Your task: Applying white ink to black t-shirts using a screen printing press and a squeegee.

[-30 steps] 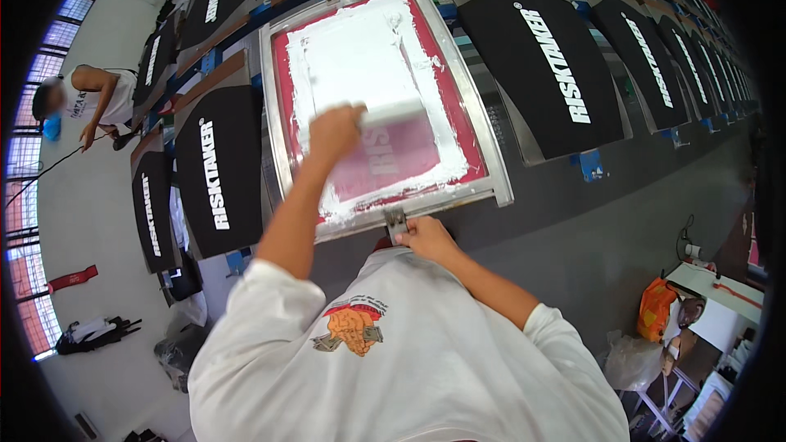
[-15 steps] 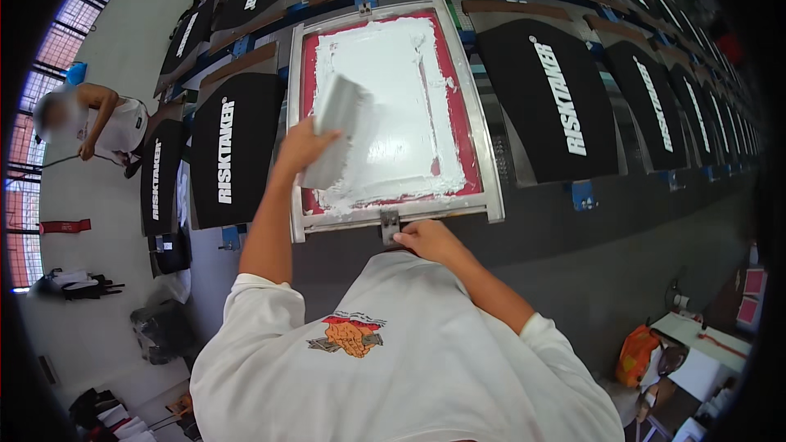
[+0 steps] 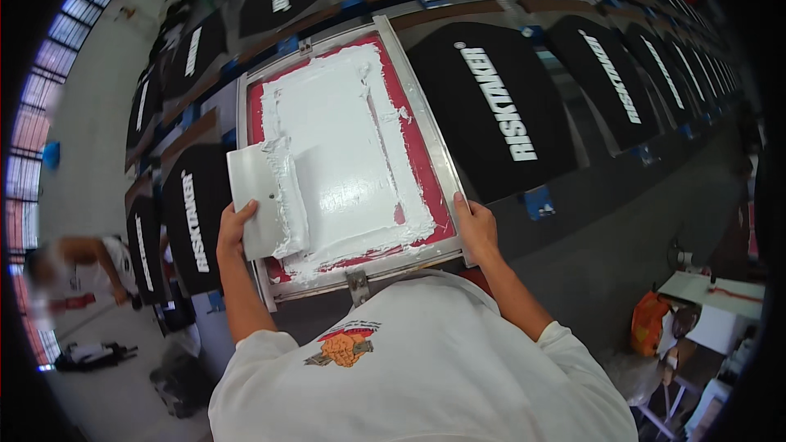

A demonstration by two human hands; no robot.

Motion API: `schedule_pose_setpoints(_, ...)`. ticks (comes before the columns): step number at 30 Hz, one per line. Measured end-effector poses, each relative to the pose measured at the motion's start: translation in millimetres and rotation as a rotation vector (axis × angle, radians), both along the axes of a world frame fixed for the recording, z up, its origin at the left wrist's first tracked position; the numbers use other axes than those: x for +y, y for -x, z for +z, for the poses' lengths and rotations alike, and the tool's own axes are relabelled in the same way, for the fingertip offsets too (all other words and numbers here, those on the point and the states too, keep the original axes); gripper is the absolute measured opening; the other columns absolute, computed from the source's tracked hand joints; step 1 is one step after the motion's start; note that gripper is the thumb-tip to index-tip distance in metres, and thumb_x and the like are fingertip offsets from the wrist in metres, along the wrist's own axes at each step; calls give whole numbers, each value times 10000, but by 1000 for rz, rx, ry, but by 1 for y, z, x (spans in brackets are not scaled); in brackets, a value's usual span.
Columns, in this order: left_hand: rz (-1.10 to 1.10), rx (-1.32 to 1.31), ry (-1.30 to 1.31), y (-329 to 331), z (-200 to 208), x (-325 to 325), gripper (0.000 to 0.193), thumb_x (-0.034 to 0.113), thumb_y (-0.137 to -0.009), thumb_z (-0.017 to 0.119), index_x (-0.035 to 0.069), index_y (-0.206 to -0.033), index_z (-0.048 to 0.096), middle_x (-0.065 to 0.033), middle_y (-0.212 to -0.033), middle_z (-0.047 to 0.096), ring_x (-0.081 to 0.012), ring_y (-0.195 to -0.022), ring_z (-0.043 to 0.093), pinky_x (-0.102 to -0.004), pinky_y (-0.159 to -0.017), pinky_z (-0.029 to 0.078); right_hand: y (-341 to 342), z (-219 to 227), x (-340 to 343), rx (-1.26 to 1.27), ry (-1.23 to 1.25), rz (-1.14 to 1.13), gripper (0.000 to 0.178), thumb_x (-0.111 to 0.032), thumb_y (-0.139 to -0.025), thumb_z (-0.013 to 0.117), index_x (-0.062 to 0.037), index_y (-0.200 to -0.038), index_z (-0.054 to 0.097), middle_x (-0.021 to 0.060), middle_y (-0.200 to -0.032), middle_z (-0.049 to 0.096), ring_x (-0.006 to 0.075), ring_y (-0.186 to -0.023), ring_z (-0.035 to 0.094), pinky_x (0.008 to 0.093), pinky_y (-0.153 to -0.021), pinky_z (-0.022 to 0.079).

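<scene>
A silk-screen frame [image 3: 418, 115] with metal bars and a red mesh border lies tilted in front of me. White ink [image 3: 336, 131] covers most of its mesh, thick and ragged along the edges. My left hand [image 3: 234, 229] grips a flat, pale squeegee [image 3: 250, 176] at the frame's left side, thumb on its face. Ink clings to the squeegee's right edge, which rests against the inked mesh. At the near right corner, my right hand [image 3: 478, 227] is closed round the frame's bar. A metal clamp [image 3: 358, 286] sits at the middle of the near bar.
Black fabric panels [image 3: 458, 127] with white lettering lie on boards to both sides and in rows behind. Blue brackets [image 3: 539, 202] line the rail. Another person [image 3: 90, 266] is at the far left. A white table [image 3: 708, 299] and an orange bag [image 3: 647, 323] stand at lower right.
My left hand has brought the squeegee left and down to the frame's left bar. My right hand has moved from the near clamp to the right bar. The view has turned.
</scene>
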State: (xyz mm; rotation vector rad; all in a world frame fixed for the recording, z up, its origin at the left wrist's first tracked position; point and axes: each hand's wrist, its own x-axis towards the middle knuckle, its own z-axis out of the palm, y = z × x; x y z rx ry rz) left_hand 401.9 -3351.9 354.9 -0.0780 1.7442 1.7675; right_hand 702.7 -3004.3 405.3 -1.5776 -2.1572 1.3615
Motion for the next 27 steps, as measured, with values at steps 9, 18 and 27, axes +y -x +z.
schedule_pose_setpoints(9, -94, 74, -69, -65, 38, 234, 398, 197, -799, 727, -45, -1082, 586, -118, -944, 660, -202, -788, 653, -339, -719, 530, -100, 50, 194, 100, -113, -67, 559, -518, -871, 544, 21, -949, 671, 196, -841, 675, 292, -819, 657, 380, -729, 479)
schedule_pose_setpoints(18, -29, -13, -34, -111, 58, 334, 426, 212, -798, 733, -38, -1106, 579, -124, -953, 661, -218, -782, 656, -350, -712, 536, -118, 64, 314, 31, -84, 21, 576, -523, -854, 564, 36, -946, 668, 209, -868, 673, 304, -842, 652, 373, -755, 475)
schedule_pose_setpoints(27, 33, -32, -69, -121, 23, 356, 446, 186, -781, 747, -44, -1123, 576, -129, -966, 661, -224, -801, 659, -362, -725, 540, -119, 24, 349, -53, -507, 108, 562, -481, -855, 575, 45, -1045, 633, 217, -892, 655, 343, -878, 627, 403, -811, 469)
